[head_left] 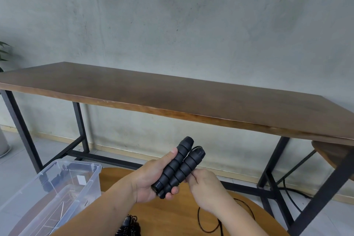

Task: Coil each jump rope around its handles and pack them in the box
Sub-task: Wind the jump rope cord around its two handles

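Two black ribbed handles (pixel 177 166) sit side by side, tilted up & away from the person, both gripped in the left hand (pixel 151 180): thumb along the upper side, fingers curled round underneath w/ tips showing at the butt end. The right hand (pixel 204 188) is just right of the handles, touching them near the lower half, fingers curled in & pinching what looks like the thin black rope (pixel 226 222) where it meets the handles; exact pinch point is hidden by the knuckles. A short loop of cord pokes out at the top end of the right-side handle. Below the right hand the rope hangs loose, looping over the round wooden tabletop (pixel 172 214) & trailing off toward the frame's bottom edge.

Below the left wrist, at the bottom edge, lies a second jump rope (pixel 129 226), black, already bundled, only partly in view. Left of the left forearm stands a clear plastic box (pixel 57 189), open-topped, on that same round tabletop's left side; contents hard to make out thru the plastic.

Beyond both hands runs a long dark-wood table (pixel 172 92) on black metal legs, against a grey concrete wall (pixel 182 15). Far left, some plant leaves (pixel 3 51) & a pale pot edge.
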